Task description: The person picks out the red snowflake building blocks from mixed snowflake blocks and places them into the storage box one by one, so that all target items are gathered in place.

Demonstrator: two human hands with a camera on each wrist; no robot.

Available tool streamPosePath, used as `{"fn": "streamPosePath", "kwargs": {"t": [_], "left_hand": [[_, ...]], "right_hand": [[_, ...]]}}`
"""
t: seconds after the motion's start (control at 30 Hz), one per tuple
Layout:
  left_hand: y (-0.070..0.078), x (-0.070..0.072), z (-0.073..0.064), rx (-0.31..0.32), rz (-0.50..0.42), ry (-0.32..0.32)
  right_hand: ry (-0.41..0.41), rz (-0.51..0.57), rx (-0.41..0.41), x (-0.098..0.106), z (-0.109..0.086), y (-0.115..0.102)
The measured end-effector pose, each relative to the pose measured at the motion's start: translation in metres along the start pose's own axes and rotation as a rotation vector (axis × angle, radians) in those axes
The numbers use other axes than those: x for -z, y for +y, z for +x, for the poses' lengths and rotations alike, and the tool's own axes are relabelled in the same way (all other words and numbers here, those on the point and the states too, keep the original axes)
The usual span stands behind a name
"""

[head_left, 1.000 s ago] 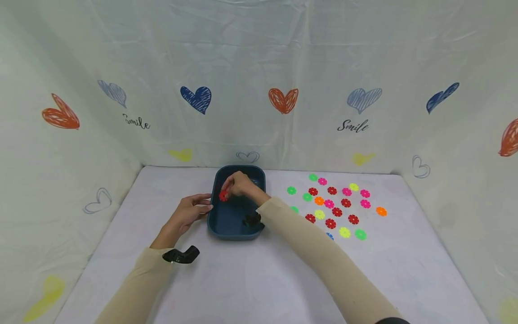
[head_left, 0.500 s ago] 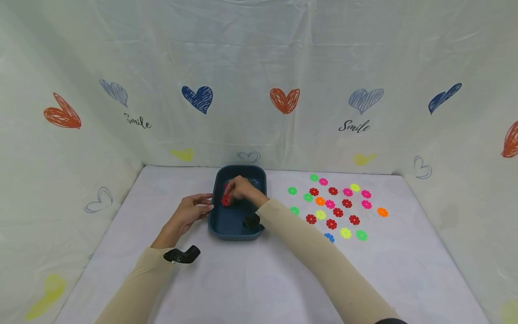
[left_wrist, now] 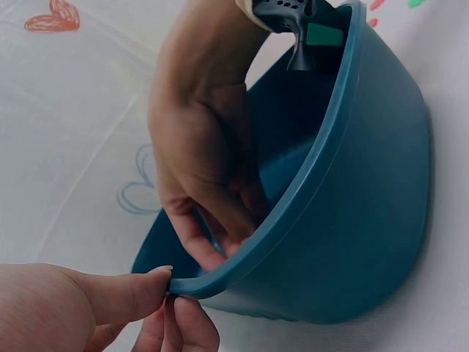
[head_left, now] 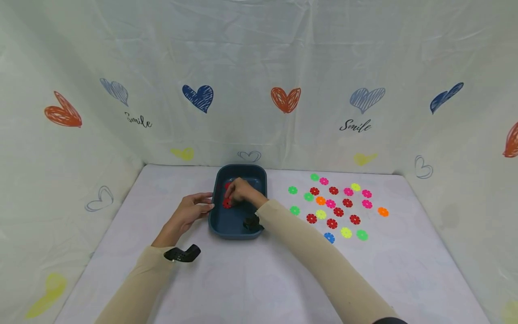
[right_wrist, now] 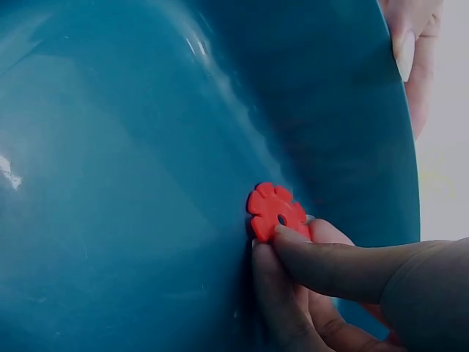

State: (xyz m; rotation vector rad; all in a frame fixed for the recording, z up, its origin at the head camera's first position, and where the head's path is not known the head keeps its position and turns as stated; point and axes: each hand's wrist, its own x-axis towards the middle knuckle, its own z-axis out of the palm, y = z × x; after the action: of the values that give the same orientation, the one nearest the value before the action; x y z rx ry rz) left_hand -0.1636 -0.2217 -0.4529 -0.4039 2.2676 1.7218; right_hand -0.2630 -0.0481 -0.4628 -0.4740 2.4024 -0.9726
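Observation:
A deep blue plastic tub [head_left: 226, 226] with rounded corners stands on the table. At its left side my left hand [head_left: 190, 210] pinches the rim, thumb [left_wrist: 135, 293] on top and fingers below in the left wrist view. Reaching into the tub, my right hand [head_left: 243, 190] pinches a red flower-shaped disc [right_wrist: 270, 205] between thumb and fingers. The disc has notched petals and a small centre hole, and it is close to the tub's inner wall. Another red piece [head_left: 228, 185] shows in the tub just behind the right hand, partly covered by it.
Several flower-shaped discs in red, green, pink, yellow and orange lie spread on the white table [head_left: 283, 279] right of the tub, among them a blue disc [head_left: 329, 237] and an orange disc [head_left: 383, 212]. A heart-printed sheet [head_left: 243, 58] encloses the back and sides.
My right hand has moved slightly toward the near side inside the tub with the red disc. The red piece behind it has come into view. The left hand stays at the rim.

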Motion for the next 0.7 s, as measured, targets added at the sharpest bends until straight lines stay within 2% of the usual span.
{"fn": "streamPosePath", "kwargs": {"t": [0.37,0.7], "left_hand": [[0.0003,0.0001,-0.0008,-0.004,-0.001,-0.002],[0.0008,-0.0001,-0.0013,-0.003,0.007,0.001]], "right_hand": [[0.007,0.029,-0.01,-0.003,-0.0011,0.0017],[0.044,-0.018,0.02,-0.0057,-0.0008,0.0039]]}}
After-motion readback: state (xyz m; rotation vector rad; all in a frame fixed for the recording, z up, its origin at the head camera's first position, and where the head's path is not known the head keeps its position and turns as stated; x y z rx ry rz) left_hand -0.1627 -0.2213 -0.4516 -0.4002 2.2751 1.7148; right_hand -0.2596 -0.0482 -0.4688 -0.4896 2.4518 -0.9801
